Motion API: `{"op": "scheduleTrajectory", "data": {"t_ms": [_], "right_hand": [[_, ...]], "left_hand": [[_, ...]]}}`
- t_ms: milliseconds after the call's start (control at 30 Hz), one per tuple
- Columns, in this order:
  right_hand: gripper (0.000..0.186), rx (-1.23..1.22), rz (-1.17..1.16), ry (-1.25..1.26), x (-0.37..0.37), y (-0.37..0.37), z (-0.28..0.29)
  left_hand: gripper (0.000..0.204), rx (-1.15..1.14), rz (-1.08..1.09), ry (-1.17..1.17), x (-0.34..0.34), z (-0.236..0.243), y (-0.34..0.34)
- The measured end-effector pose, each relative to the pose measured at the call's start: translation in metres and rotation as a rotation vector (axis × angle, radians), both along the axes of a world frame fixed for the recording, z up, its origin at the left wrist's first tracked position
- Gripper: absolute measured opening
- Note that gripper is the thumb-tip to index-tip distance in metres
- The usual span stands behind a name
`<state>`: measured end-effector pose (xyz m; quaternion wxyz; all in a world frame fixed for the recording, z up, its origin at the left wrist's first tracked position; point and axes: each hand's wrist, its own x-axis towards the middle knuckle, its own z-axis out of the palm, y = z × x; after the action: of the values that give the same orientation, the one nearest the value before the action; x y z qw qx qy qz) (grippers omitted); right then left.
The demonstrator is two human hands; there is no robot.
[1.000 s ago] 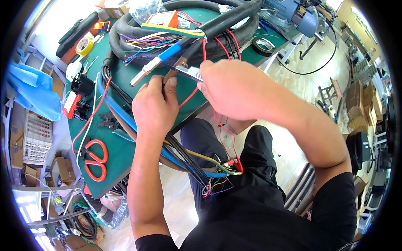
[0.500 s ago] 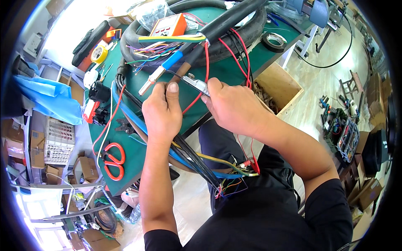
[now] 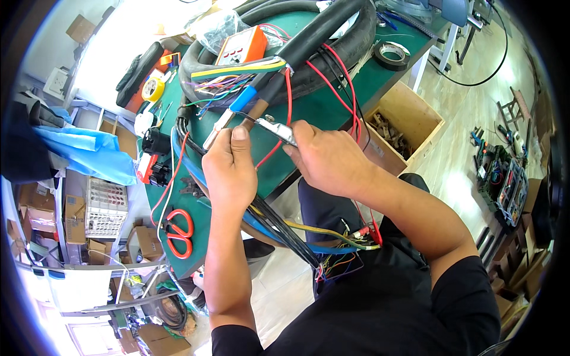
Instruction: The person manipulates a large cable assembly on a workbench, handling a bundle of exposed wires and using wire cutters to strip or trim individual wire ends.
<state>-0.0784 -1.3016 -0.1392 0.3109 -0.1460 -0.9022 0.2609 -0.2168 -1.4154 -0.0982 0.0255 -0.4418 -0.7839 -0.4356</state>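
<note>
My left hand is closed around the end of a brown insulated wire, thumb uppermost. Its neighbour, a blue wire, ends in a silver metal terminal that lies against my left fingers. In my right hand is a silver utility knife; its dark thin blade reaches across the brown wire, just above my left thumb. Whether the blade cuts into the insulation is too small to tell. Both wires come out of a thick black cable, along with a yellow-green wire and several thin coloured ones.
Red-handled scissors and pliers lie on the green table. Black tape, yellow tape and an orange-white box sit farther back. A wooden box stands right. More wires hang over my lap.
The whole view has shifted slightly, with the table moving right in the picture. My hands keep their grips, and the knife blade stays across the brown wire.
</note>
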Motion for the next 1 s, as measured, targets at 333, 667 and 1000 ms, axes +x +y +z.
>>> {"op": "scheduleTrajectory", "data": {"t_ms": [333, 667, 1000], "right_hand": [[0.024, -0.127, 0.015, 0.236, -0.001, -0.013, 0.012], [0.024, -0.230, 0.020, 0.334, 0.001, -0.021, 0.014], [0.025, -0.309, 0.020, 0.489, -0.008, -0.031, 0.011]], "left_hand": [[0.048, -0.187, 0.059, 0.218, 0.024, 0.065, -0.004], [0.044, -0.328, 0.028, 0.564, 0.038, 0.095, -0.003], [0.050, -0.280, 0.022, 0.420, 0.044, 0.105, 0.000]]}}
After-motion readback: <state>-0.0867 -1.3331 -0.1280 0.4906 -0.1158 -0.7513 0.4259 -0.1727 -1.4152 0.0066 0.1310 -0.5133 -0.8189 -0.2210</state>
